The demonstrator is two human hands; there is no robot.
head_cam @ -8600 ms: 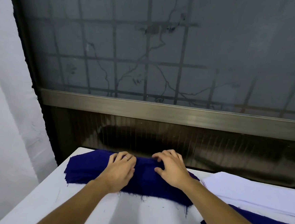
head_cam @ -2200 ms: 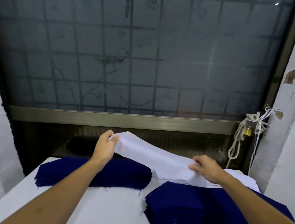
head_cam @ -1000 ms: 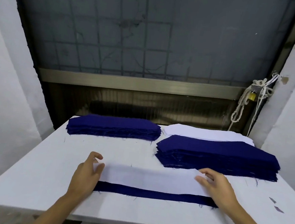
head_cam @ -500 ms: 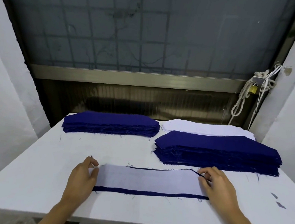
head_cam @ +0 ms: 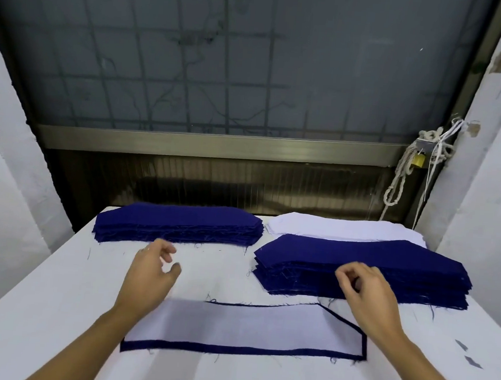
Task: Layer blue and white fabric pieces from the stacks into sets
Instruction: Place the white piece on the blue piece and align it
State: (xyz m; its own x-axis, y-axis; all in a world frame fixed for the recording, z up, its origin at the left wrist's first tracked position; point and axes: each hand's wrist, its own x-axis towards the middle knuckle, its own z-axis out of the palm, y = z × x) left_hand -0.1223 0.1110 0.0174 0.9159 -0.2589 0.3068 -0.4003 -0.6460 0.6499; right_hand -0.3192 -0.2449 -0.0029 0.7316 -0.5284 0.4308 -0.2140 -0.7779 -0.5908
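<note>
From here the widest lane for a hand is the bare strip of white tabletop [head_cam: 55,294] between the far stacks and the flat white-on-dark-blue fabric set [head_cam: 247,327] near the front edge. The left hand [head_cam: 149,275] hangs over it with loose fingers. The low dark-blue fabric stack on the left [head_cam: 177,223] and the taller dark-blue stack on the right [head_cam: 357,267] block the far side, leaving a narrow gap between them. The right hand [head_cam: 367,292] is at the taller stack's near edge; I cannot tell if it touches. A white fabric stack [head_cam: 345,228] fills the room behind it. The dark window panel [head_cam: 243,186] closes the back, and a knotted pale rope [head_cam: 400,177] crowds the far right corner.
</note>
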